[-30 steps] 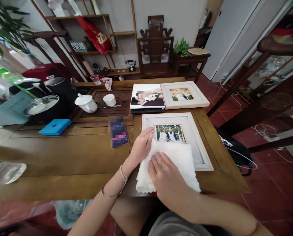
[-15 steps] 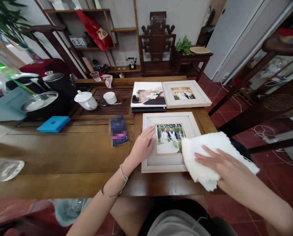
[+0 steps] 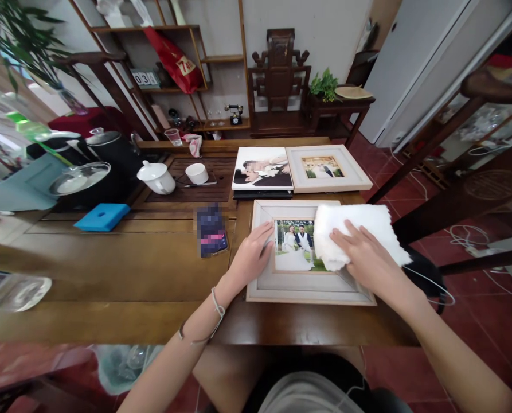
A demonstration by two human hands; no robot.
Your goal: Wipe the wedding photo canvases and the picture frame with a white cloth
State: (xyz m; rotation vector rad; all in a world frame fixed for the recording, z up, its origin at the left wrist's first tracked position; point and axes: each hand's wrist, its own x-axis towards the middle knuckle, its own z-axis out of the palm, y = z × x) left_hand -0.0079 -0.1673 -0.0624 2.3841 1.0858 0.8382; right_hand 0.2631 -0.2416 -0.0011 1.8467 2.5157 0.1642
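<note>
A pale picture frame [image 3: 303,287] with a photo of a couple lies face up near the front edge of the table. My left hand [image 3: 253,249] rests flat on the frame's left border, fingers stretched and thumb apart. Under my right hand [image 3: 363,252] is a white cloth [image 3: 367,221], which the fingers press onto the right part of the frame. The cloth covers the upper right of the frame and part of the photo, and hangs past the right side.
Behind lie a second frame [image 3: 359,172] and a white-edged photo panel [image 3: 262,178]. Left of my left hand is a phone [image 3: 212,229]. Farther left are a lidded white cup [image 3: 156,176], a small bowl [image 3: 196,173] and a blue block [image 3: 102,217]. A dark wooden chair [image 3: 475,178] stands at right.
My right hand has slid the cloth left and away from me, up over the frame's right side, uncovering its lower right corner. My left hand stays on the left border.
</note>
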